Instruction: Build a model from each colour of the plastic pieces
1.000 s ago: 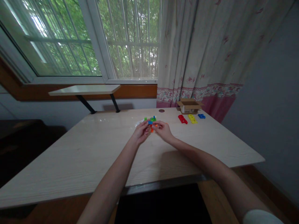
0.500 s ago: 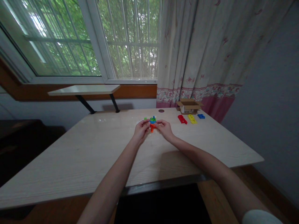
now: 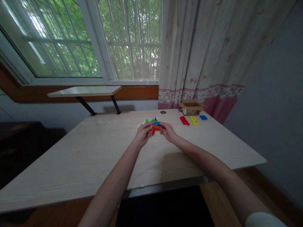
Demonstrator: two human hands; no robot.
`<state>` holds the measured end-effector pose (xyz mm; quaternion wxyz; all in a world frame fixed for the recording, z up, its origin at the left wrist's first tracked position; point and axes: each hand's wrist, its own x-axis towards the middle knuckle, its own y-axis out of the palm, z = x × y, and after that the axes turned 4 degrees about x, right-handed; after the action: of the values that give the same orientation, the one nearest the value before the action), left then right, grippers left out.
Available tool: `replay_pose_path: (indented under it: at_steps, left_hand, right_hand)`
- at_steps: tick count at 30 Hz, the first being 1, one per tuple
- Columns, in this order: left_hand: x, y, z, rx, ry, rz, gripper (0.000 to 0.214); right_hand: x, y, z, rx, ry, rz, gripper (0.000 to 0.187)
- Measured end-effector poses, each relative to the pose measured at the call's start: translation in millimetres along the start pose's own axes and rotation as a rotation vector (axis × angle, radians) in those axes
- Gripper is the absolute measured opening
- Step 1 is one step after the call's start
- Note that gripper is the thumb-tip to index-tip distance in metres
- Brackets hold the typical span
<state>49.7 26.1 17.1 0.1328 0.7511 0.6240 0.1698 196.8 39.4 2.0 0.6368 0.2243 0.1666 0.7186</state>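
Observation:
My left hand (image 3: 143, 133) and my right hand (image 3: 168, 130) meet over the middle of the table, fingers pinched from either side on a small blue plastic piece (image 3: 157, 123). An orange-red plastic piece (image 3: 155, 129) shows just below it, between the hands; whether the fingers touch it or it joins the blue piece, I cannot tell. Small green pieces (image 3: 153, 120) lie behind the fingertips, partly hidden. Something pale and see-through, like a plastic bag (image 3: 142, 122), is beside the left fingers.
On the pale wooden table (image 3: 99, 157), a red piece (image 3: 184, 120), a yellow piece (image 3: 194, 120) and a blue piece (image 3: 203, 117) lie to the right. Behind them stands an open cardboard box (image 3: 191, 107). A raised white shelf (image 3: 85, 91) stands at the back left.
The blue piece between my fingertips now shows as a longer bar, with the right fingers on its right end. More of the orange-red piece shows below. Both forearms stay nearly in place.

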Motion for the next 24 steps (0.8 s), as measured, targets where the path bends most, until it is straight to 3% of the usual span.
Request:
replay_pose_path:
  at_steps: [6,11,17,24]
  left_hand:
    - [0.7,-1.0,2.3,0.025,-0.005,0.056,0.03]
    - [0.6,-1.7,2.7,0.032,-0.002,0.068,0.032]
    - [-0.7,-0.8,1.6,0.032,-0.013,0.071,0.034]
    - [-0.4,0.0,1.6,0.007,-0.007,0.042,0.036]
  right_hand:
    - [-1.6,1.2,4.8,0.155,0.191,-0.007,0.012]
    - [-1.8,0.5,5.2,0.173,0.215,0.026,0.011]
    - [-1.8,0.7,3.8,0.144,0.184,0.01,0.014]
    - [-0.7,0.6,2.4,0.015,-0.011,0.026,0.025]
